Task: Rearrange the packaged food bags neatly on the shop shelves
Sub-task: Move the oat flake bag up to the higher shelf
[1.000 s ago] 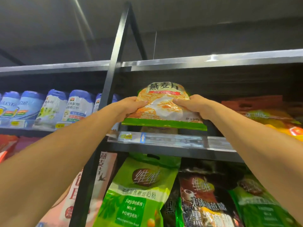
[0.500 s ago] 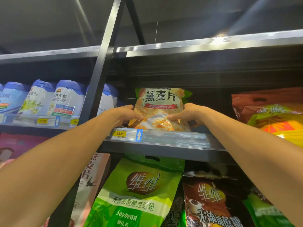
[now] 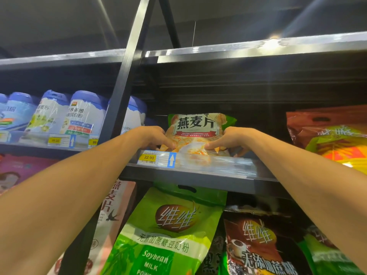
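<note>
A green-edged oat bag (image 3: 195,132) is printed with orange flakes and black characters on white. A yellow price tag (image 3: 149,157) is seen beside a blue arrow label (image 3: 171,160). Blue-lidded white tubs (image 3: 85,114) are shown.

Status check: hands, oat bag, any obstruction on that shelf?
Left hand and right hand both gripping oat bag. Bag upright on shelf. Nothing blocking.

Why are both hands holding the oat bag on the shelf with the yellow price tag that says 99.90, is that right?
Not quite. In the head view both hands, left and right, do hold the oat bag on the shelf, but the yellow price tag there says 22.90, not 99.90.
</note>
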The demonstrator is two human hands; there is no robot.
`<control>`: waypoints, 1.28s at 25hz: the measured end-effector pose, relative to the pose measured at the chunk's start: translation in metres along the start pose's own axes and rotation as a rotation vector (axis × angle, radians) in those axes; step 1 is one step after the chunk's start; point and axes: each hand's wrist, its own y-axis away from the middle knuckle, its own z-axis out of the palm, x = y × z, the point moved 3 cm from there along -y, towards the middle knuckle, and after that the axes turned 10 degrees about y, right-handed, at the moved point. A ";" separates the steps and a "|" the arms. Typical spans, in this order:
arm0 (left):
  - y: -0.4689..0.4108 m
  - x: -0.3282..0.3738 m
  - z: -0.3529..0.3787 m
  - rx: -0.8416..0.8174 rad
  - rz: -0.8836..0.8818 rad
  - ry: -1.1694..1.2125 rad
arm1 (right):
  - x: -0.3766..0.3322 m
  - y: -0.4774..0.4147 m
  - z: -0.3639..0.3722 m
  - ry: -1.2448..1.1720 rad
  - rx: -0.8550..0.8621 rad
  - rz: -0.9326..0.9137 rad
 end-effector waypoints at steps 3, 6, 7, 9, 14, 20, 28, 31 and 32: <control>0.013 0.009 -0.004 0.114 0.066 -0.142 | 0.000 0.003 -0.005 0.057 0.083 -0.024; 0.032 0.018 -0.010 0.317 0.284 -0.388 | -0.004 0.014 -0.017 0.225 0.280 -0.110; 0.040 0.022 -0.012 0.388 0.381 -0.527 | -0.005 0.021 -0.021 0.323 0.364 -0.124; 0.055 0.029 -0.013 0.490 0.561 -0.754 | -0.008 0.038 -0.028 0.533 0.507 -0.159; 0.091 0.034 -0.015 0.550 0.661 -0.844 | -0.017 0.074 -0.036 0.702 0.594 -0.257; 0.142 0.023 -0.015 0.540 0.696 -0.897 | -0.025 0.122 -0.035 0.715 0.614 -0.250; 0.226 0.001 -0.009 0.471 0.672 -0.809 | -0.028 0.212 -0.012 0.638 0.664 -0.261; 0.264 -0.013 -0.005 0.446 0.676 -0.802 | -0.020 0.252 0.014 0.628 0.712 -0.305; 0.276 -0.019 -0.002 0.432 0.676 -0.795 | -0.017 0.264 0.024 0.616 0.701 -0.307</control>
